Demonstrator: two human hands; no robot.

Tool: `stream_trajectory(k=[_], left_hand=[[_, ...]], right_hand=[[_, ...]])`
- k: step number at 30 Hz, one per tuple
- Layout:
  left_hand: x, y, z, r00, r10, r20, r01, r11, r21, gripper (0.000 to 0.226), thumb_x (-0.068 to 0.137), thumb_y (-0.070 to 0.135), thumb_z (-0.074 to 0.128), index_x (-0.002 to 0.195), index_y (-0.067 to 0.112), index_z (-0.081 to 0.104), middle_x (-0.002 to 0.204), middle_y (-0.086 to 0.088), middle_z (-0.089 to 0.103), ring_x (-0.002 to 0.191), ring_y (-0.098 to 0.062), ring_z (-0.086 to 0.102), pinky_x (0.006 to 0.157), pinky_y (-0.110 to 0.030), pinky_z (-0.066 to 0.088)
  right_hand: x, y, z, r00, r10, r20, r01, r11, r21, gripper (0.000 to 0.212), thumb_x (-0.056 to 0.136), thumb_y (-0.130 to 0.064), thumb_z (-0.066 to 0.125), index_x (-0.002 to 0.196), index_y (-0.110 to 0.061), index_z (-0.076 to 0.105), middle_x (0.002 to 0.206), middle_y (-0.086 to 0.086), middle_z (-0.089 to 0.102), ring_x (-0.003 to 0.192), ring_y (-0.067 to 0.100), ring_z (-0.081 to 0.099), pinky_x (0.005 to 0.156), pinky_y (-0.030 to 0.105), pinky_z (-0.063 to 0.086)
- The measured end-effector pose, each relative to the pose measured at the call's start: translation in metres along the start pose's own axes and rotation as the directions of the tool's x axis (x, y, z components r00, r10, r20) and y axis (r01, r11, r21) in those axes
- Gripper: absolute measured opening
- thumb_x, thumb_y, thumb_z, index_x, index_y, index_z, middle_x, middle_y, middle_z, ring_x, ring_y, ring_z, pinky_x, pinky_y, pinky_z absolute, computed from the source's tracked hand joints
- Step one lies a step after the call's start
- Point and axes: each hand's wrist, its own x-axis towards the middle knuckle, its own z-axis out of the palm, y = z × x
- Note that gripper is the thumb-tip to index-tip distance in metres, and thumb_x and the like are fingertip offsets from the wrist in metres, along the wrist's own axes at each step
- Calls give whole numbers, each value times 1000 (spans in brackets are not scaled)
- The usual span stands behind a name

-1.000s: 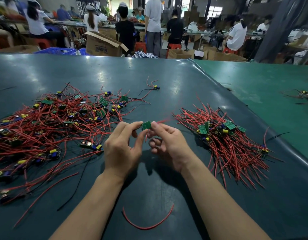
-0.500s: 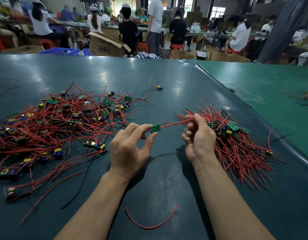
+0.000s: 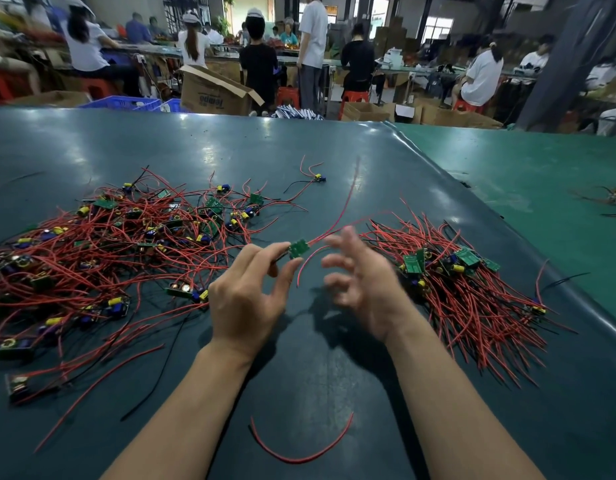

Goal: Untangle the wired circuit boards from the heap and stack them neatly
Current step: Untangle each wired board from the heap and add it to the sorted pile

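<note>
Left hand (image 3: 246, 299) pinching small green board (image 3: 297, 248) above dark table (image 3: 334, 375), red wires trailing up-right. Right hand (image 3: 362, 282) blurred, fingers spread, holding nothing. Tangled heap (image 3: 109, 244) left, sorted pile (image 3: 466, 282) right.

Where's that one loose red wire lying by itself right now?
In the head view, the loose red wire lies curved on the dark mat, near the bottom centre, between the two forearms and apart from both piles.

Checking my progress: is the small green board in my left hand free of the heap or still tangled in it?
Free: left hand pinches the board above the table, its red wires trailing clear.
</note>
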Motion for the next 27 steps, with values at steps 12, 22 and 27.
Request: stream_trajectory(k=[12, 22, 27], left_hand=[[3, -14, -7, 975, -209, -71, 213, 975, 69, 12, 92, 18, 67, 86, 9, 72, 79, -2, 68, 69, -21, 61, 63, -35, 47], [4, -2, -6, 944, -323, 60, 321, 946, 37, 15, 86, 32, 65, 85, 18, 71, 63, 7, 58, 58, -15, 58, 57, -34, 51], [1, -1, -7, 951, -297, 85, 294, 954, 51, 15, 85, 34, 65, 83, 20, 72, 61, 8, 58, 56, -13, 58, 54, -31, 50]], right_hand=[[0, 0, -5, 705, -531, -470, 461, 847, -265, 32, 96, -31, 62, 72, -10, 61, 51, -3, 59, 36, 9, 46, 34, 19, 34], [5, -3, -17, 614, -191, -766, 452, 880, 143, 26, 102, -30, 50, 93, -10, 63, 85, 7, 73, 45, 13, 63, 35, 18, 41], [9, 4, -12, 713, -267, -649, 355, 935, 5, 29, 103, -26, 48, 85, -11, 66, 67, 1, 66, 36, 8, 48, 34, 16, 33]])
